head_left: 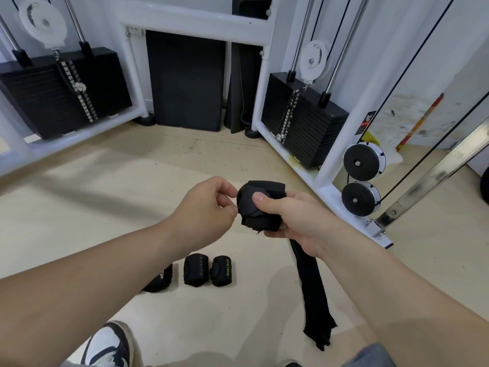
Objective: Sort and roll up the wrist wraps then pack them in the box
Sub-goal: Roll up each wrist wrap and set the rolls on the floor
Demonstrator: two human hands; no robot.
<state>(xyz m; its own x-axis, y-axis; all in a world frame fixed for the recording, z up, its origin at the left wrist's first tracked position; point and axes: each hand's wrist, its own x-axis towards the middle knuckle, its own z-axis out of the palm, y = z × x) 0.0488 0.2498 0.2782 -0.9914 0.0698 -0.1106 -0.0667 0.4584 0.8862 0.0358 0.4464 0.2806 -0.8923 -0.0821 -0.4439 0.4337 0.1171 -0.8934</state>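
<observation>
The right hand grips a half-rolled wrist wrap; the left hand pinches its left edge. Three rolled wraps lie nearer.

Rolled wrist wraps: three, lower centre. Partly rolled wrap: one, mid-frame. Weight stacks: two, upper left and upper right; black discs: two, right edge; white pulleys: two, along the top.

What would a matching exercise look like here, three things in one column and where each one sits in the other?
1. half-rolled black fabric wrist wrap
2. rolled black wrap with green lettering
3. black and white sneaker

A. on the floor beside another roll
B. at the bottom edge of the view
C. gripped by the right hand

Pairs: 1-C, 2-A, 3-B.
</observation>
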